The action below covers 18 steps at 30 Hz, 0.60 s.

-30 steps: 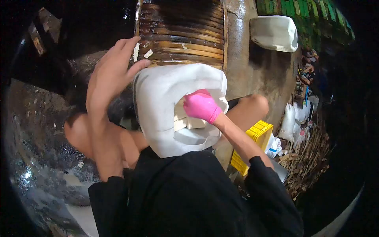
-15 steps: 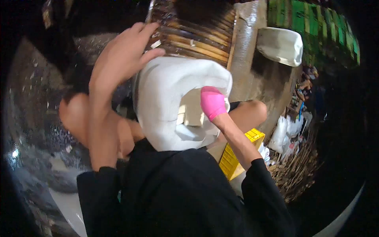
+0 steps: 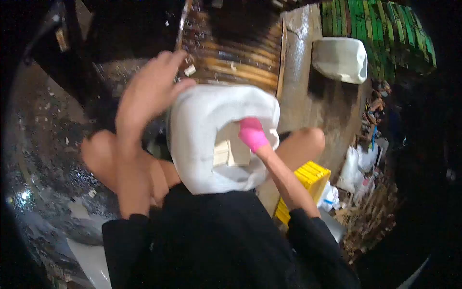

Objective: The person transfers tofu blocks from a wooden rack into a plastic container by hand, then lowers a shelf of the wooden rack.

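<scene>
A large white plastic container [image 3: 187, 139] with a ragged cut opening stands between my bent legs. Pale rectangular blocks [image 3: 222, 153] show inside it. My right hand [image 3: 251, 134], in a pink glove, reaches into the opening by its right side. Its fingers point down and are hidden, so whatever they touch cannot be seen. Bare and slightly blurred, my left hand [image 3: 151, 86] hovers at the container's upper left edge, fingers stretched out and thumb apart, with nothing in it. A small pale piece [image 3: 189, 70] lies on the slats near its fingertips.
Wet wooden slats [image 3: 240, 60] lie beyond the container. A second cut white container [image 3: 339, 59] rests on its side at the right, near green slats [image 3: 380, 29]. A yellow crate [image 3: 312, 178] stands by my right forearm, with plastic bags [image 3: 351, 166] and debris further right.
The view has tilted slightly, so the container and both hands appear lower. My right hand stays in the opening and my left hand stays outstretched beside the container.
</scene>
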{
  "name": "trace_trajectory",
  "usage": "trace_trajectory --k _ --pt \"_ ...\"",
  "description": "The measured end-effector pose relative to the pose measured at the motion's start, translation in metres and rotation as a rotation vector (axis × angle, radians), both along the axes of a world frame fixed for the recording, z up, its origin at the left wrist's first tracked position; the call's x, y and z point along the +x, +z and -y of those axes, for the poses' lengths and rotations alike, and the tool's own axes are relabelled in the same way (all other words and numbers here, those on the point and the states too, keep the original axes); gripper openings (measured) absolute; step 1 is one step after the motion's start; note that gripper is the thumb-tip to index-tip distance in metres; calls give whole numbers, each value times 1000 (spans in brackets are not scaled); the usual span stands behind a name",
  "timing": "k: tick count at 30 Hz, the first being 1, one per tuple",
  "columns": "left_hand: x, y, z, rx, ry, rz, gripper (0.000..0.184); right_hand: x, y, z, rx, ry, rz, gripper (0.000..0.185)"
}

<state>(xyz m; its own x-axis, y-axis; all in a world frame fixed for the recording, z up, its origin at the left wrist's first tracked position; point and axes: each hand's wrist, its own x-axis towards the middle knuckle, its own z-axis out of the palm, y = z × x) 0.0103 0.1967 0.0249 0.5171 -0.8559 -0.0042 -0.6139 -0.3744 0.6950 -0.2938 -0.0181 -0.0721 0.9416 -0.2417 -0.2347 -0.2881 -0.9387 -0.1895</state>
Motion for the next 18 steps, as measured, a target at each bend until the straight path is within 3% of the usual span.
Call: trace_trajectory --k 1,3,5,7,9,10,13,14,16,18 --pt "-1 4 1 20 5 -14 52 4 1 1 82 -31 41 14" --pt "-7 18 4 36 16 -57 47 13 26 4 9 119 -283 18" --pt "-10 25 11 37 8 -91 41 37 57 -12 83 98 -626 28" --pt "-19 39 17 -213 15 -189 40 60 113 -30 262 215 -300 37" --pt "-33 51 25 -282 -13 -240 42 95 189 -14 704 399 -404 37" --pt "-44 54 28 -269 -44 -213 42 122 225 11 932 223 -461 34" --pt "-68 50 40 -221 -28 -154 41 197 213 110 879 -175 -194 27" --pt "-78 46 47 -217 9 -149 40 217 185 135 770 -517 -110 28" --pt "-82 39 59 -164 125 -34 40 259 86 221 387 -445 -120 35" --pt "-87 44 62 -88 207 -5 40 307 12 283 468 -333 -389 40"
